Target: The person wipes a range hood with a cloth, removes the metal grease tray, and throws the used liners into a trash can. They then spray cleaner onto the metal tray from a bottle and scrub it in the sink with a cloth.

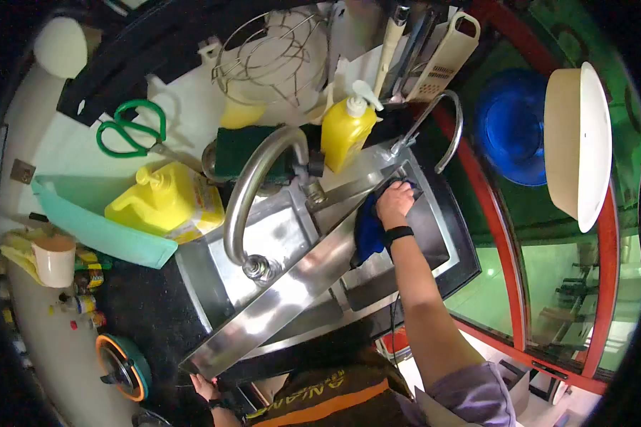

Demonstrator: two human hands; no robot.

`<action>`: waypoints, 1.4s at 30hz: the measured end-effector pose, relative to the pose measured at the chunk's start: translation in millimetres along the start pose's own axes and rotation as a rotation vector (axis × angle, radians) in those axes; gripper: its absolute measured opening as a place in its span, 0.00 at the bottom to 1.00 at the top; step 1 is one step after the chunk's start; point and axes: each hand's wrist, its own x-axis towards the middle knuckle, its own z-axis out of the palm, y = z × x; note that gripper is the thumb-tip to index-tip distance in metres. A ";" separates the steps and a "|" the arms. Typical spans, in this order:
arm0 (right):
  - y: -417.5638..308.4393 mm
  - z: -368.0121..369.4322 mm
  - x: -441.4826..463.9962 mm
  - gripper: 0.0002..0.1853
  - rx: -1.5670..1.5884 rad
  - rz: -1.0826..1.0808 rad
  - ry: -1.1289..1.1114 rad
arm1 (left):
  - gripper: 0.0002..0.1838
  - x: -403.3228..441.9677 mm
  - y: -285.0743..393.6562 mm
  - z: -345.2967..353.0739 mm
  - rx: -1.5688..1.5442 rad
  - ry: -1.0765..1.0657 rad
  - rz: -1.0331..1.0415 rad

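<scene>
A long shiny stainless-steel panel lies slantwise across a double-bowl sink. At its far upper end, my right hand is closed on a dark blue cloth, which hangs over the panel's side. My left hand is at the panel's near lower corner, fingers bent around its edge; part of the grip is hidden. The curved steel faucet arches over the left bowl, beside the panel. A thinner curved tap stands beyond my right hand.
Behind the sink stand a yellow pump bottle and a large yellow jug. Green-handled scissors, a wire rack and a grater hang behind. A white basin and blue bowl are by the red-framed window.
</scene>
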 end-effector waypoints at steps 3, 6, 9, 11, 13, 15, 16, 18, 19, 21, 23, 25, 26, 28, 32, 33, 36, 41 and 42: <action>-4.8 9.1 -30.0 0.16 0.066 0.034 0.014 | 0.23 -3.5 -0.8 -4.1 -0.063 -0.090 0.036; -14.7 -21.5 -106.1 0.20 0.091 -0.222 0.020 | 0.20 -12.3 10.4 4.8 -0.032 -0.036 0.039; -41.2 -16.0 -187.3 0.40 0.173 -0.361 0.079 | 0.18 -21.5 21.4 8.2 0.014 -0.107 0.047; -60.0 -33.0 -238.6 0.45 0.282 -0.446 -0.060 | 0.17 -12.5 11.8 3.4 0.058 -0.059 0.025; -76.5 -34.8 -287.9 0.48 0.297 -0.575 -0.049 | 0.17 -14.5 13.4 5.0 0.002 -0.127 0.102; -90.8 -34.8 -333.0 0.48 0.293 -0.704 -0.082 | 0.17 -16.6 9.4 4.6 -0.039 -0.117 0.102; -96.0 -39.0 -352.5 0.48 0.323 -0.760 -0.099 | 0.17 -18.0 14.3 5.8 0.002 -0.111 0.072; -101.2 -40.6 -381.4 0.39 0.411 -0.852 -0.072 | 0.18 -19.0 16.6 6.2 0.024 -0.103 0.045; -102.2 -29.9 -383.7 0.39 0.412 -0.867 -0.060 | 0.18 -17.9 13.9 5.5 0.013 -0.102 0.046; -100.3 -6.1 -373.5 0.30 0.663 -1.089 -0.106 | 0.19 -15.6 13.1 3.5 -0.018 -0.085 0.050; -91.0 -25.7 -358.8 0.23 0.748 -1.130 -0.123 | 0.20 -17.1 11.5 1.7 -0.124 -0.111 0.004; -81.7 -64.0 -345.6 0.23 0.800 -1.195 -0.164 | 0.21 -23.6 22.6 -2.8 -0.099 -0.140 -0.019; -78.5 -87.0 -340.8 0.23 0.817 -1.217 -0.174 | 0.21 -22.9 23.2 -5.5 -0.100 -0.139 -0.079; -75.3 -135.2 -338.9 0.23 0.884 -1.245 -0.185 | 0.22 -29.3 32.8 -12.2 -0.172 -0.156 -0.197; -90.6 -219.6 -337.0 0.20 1.011 -1.379 0.021 | 0.22 -39.7 47.3 -22.3 -0.355 -0.206 -0.148; -94.3 -235.9 -338.9 0.20 1.034 -1.380 0.012 | 0.23 -40.9 45.2 -18.7 -0.514 -0.223 -0.040; -108.4 -268.9 -347.1 0.20 0.978 -1.456 -0.044 | 0.24 -40.3 66.7 -10.6 -0.642 -0.233 0.102; -135.9 -225.5 -361.8 0.21 0.841 -1.531 -0.257 | 0.18 -27.0 114.2 9.7 -0.700 -0.171 0.191; -137.1 -214.4 -364.0 0.21 0.845 -1.533 -0.259 | 0.19 -22.9 122.8 11.9 -0.707 -0.208 0.218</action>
